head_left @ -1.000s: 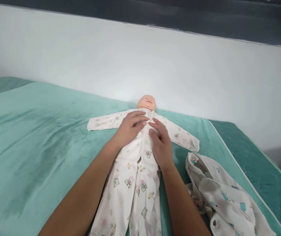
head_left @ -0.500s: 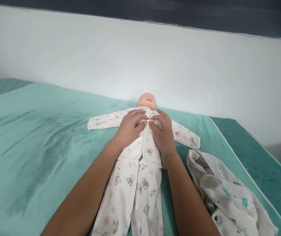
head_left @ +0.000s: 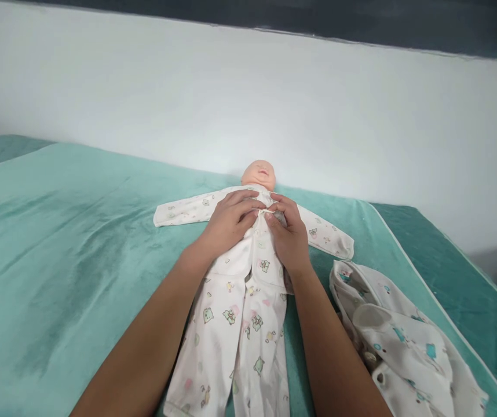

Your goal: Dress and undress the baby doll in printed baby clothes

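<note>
A baby doll [head_left: 259, 173] lies on its back on the teal bed cover [head_left: 66, 231], head toward the wall. It wears a white printed top with sleeves [head_left: 179, 211] spread out and matching trousers [head_left: 235, 336]. My left hand [head_left: 230, 220] and my right hand [head_left: 290, 231] rest on the doll's chest just below the neck. Their fingertips are curled and pinch the two front edges of the top together at the middle.
A crumpled heap of white printed baby clothes [head_left: 400, 341] lies on the cover at the right, close to my right forearm. A white wall [head_left: 248, 104] runs behind the bed. The bed's right edge [head_left: 443, 284] slants down to the lower right.
Both hands have slid a little up the doll's chest toward the neck. My right hand went from lying flat to pinching the top's front edge against my left fingers.
</note>
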Motion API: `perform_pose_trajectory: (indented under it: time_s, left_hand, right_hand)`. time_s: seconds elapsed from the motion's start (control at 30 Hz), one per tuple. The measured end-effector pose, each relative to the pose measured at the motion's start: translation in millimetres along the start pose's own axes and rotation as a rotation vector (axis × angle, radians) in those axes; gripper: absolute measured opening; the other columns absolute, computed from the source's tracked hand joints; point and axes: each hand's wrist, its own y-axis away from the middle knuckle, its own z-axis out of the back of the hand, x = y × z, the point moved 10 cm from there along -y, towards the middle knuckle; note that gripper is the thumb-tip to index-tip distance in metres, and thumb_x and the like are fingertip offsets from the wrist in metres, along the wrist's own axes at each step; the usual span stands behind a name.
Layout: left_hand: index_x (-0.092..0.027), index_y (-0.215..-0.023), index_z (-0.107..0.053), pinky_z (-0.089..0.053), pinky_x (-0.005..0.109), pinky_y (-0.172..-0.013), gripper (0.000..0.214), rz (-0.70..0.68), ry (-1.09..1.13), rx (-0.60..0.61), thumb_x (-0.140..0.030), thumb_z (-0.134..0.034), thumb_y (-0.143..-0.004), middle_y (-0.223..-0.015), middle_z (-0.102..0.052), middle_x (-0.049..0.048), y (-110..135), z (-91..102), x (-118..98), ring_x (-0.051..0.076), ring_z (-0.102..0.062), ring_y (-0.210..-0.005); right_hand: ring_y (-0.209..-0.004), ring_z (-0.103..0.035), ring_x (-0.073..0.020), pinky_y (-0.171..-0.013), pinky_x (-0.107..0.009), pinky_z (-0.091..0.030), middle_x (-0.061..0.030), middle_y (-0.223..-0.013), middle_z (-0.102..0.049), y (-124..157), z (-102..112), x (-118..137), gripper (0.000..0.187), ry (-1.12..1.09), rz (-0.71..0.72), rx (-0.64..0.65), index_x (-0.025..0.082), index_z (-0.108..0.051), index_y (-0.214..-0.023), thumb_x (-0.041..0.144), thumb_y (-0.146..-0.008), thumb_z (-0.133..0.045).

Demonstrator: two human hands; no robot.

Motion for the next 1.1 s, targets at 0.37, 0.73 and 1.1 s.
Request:
perform_pose_trajectory:
  time_s: [0.37,0.73,1.1]
  left_hand:
    - [-0.030,-0.113,-0.069,-0.034,0.046,-0.120,0.027,0.016,-0.017,0.000,-0.026,-0.046,-0.097,-0.145,-0.057,-0.0008,0.5,-2.1,3.9,0.022,-0.045,-0.139]
    - [-0.031,-0.113,-0.070,-0.032,0.044,-0.123,0.025,0.027,0.075,0.033,-0.027,-0.057,-0.092,-0.147,-0.056,-0.0011,-0.4,1.7,5.2,0.021,-0.044,-0.142]
    - [-0.028,-0.105,-0.072,-0.038,0.042,-0.117,0.018,0.006,0.033,-0.067,-0.031,-0.058,-0.095,-0.137,-0.064,0.0010,0.2,6.7,-1.5,0.021,-0.052,-0.133]
  right_hand:
    - [-0.130,-0.054,-0.0237,-0.115,-0.049,-0.037,-0.0052,-0.129,-0.064,-1.9,-3.4,-2.8,0.006,-0.014,0.001,0.110,0.028,-0.068,-0.092,0.027,-0.090,-0.062]
    - [-0.124,-0.058,-0.0211,-0.113,-0.046,-0.041,-0.0041,-0.125,-0.067,2.3,-0.6,-7.1,0.006,-0.088,-0.106,0.011,0.026,-0.068,-0.088,0.029,-0.089,-0.063]
    - [-0.128,-0.056,-0.0231,-0.116,-0.049,-0.037,-0.0017,-0.131,-0.066,1.0,-2.7,-19.6,0.007,-0.192,-0.151,0.061,0.027,-0.068,-0.088,0.034,-0.087,-0.066]
